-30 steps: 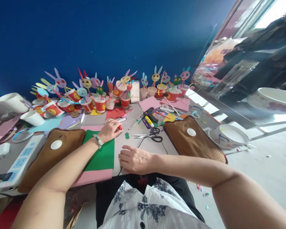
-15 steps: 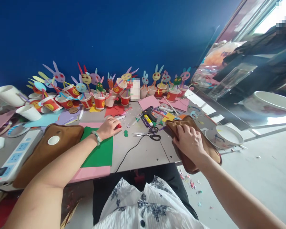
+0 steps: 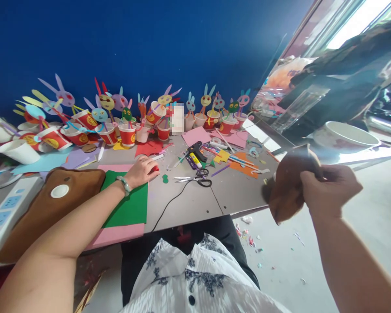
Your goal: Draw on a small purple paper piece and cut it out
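My right hand (image 3: 329,187) is closed on a brown plush hot-water bag (image 3: 289,182), which it holds raised and tilted past the table's right edge. My left hand (image 3: 142,171) rests at the top of a green paper sheet (image 3: 130,204), fingers curled round a small red piece (image 3: 154,168) whose kind I cannot make out. Pink paper (image 3: 120,234) shows under the green sheet. Left of my forearm lies a second brown hot-water bag (image 3: 74,182) with a white round disc. Black-handled scissors (image 3: 202,178) and a small green paper cutout (image 3: 165,178) lie right of my left hand.
Red and white paper cups (image 3: 127,135) with paper rabbit figures line the blue wall. A black glue gun (image 3: 198,150), a yellow glue stick (image 3: 194,160) and paper scraps lie mid-table. A power strip (image 3: 13,213) is at left, a white tub (image 3: 348,134) at right. A person (image 3: 342,87) is beyond.
My right hand has taken hold of the right hot-water bag and lifted it off the table, to the right. Orange paper and sticks now show there. My left hand stays on the green sheet.
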